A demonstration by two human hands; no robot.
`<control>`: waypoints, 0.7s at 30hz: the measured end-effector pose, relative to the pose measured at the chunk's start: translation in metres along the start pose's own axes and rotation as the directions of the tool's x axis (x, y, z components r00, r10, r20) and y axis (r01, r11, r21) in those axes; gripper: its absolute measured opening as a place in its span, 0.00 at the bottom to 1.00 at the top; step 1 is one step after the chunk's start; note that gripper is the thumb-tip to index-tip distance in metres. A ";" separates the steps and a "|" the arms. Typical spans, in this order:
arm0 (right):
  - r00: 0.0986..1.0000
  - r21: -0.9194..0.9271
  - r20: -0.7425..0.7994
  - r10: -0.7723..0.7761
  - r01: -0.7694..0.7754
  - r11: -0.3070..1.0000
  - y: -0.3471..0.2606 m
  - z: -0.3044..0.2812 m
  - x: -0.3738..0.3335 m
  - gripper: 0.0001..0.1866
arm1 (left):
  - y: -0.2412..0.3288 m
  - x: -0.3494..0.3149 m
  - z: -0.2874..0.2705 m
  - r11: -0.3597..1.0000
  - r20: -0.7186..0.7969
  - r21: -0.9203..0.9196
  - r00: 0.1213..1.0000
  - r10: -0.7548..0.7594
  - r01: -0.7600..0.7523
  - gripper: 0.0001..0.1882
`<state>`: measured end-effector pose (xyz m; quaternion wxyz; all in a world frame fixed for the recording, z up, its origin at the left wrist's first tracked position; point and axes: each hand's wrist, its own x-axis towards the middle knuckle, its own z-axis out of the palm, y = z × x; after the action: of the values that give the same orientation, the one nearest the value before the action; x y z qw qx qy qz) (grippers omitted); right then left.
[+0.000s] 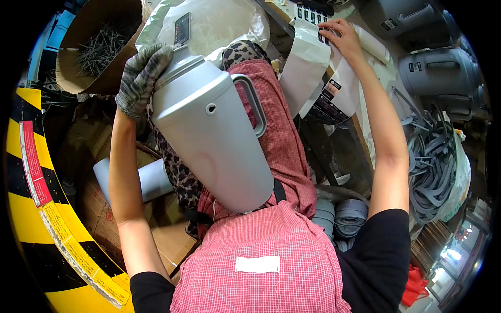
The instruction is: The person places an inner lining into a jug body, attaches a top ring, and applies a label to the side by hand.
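A grey plastic jug-shaped housing point(211, 141) with a side handle and a small round hole lies tilted across my lap. My left hand point(143, 78), in a mottled grey knitted glove, grips its upper end. A dark label point(182, 29) is on the flap at that end. My bare right hand point(342, 39) reaches to the upper right, its bent fingers pinching the edge of a white sticker sheet point(305, 65) with dark labels. Just what lies between the fingertips is partly hidden. A strip of black printed labels point(330, 99) hangs below that hand.
Several finished-looking grey housings point(438, 70) stand at the right, above a bag of grey strips point(436, 167). A carton of dark metal pieces point(102, 49) stands at the upper left. A yellow-and-black striped machine edge point(36, 229) curves along the left. Grey rolls point(349, 216) sit by my right side.
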<state>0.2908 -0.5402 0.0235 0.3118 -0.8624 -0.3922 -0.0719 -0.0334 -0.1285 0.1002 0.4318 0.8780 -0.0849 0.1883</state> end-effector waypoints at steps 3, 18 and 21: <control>1.000 -0.075 -0.017 -0.003 0.002 0.997 -0.002 0.001 -0.001 0.12 | -0.015 0.012 -0.001 0.991 0.054 -0.039 0.990 -0.128 0.131 0.20; 0.989 -0.053 -0.142 -0.043 0.036 0.998 -0.198 -0.034 -0.077 0.06 | 0.041 -0.095 0.098 0.950 -0.407 0.245 0.910 -0.081 0.194 0.27; 0.993 0.460 0.068 0.098 -0.119 0.880 -0.256 -0.014 -0.091 0.07 | 0.056 -0.122 0.109 0.961 -0.463 0.023 0.855 -0.235 0.277 0.22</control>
<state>0.0462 -0.4788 0.1244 0.5037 -0.7850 -0.3557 0.0596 -0.1344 -0.2509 0.0310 0.4213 0.8310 0.1446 0.3333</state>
